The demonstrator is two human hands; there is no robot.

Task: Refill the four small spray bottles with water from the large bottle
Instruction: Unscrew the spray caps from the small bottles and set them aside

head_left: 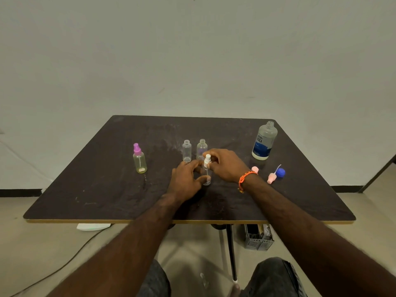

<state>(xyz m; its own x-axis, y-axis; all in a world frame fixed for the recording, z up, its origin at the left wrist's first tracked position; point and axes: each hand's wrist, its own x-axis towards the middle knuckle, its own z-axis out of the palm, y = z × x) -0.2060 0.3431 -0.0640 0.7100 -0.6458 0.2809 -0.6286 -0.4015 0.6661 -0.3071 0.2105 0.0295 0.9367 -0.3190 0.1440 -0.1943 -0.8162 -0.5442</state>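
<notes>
A clear small spray bottle point(207, 179) stands at the middle of the dark table point(107, 196). My left hand point(185, 181) grips its body. My right hand point(225, 166) pinches the white spray cap point(207, 160) on its neck. Behind them stand two uncapped small bottles, a clear one point(186, 151) and a faintly purple one point(201, 147). A yellowish bottle with a purple spray cap point(139, 160) stands to the left. The large bottle point(264, 141), uncapped with a blue label, stands at the back right.
Two pink spray caps point(255, 169) point(271, 178) and a blue cap point(280, 173) lie to the right of my right wrist. Under the table are a black leg point(231, 249), a grey crate point(258, 237) and a cable on the floor.
</notes>
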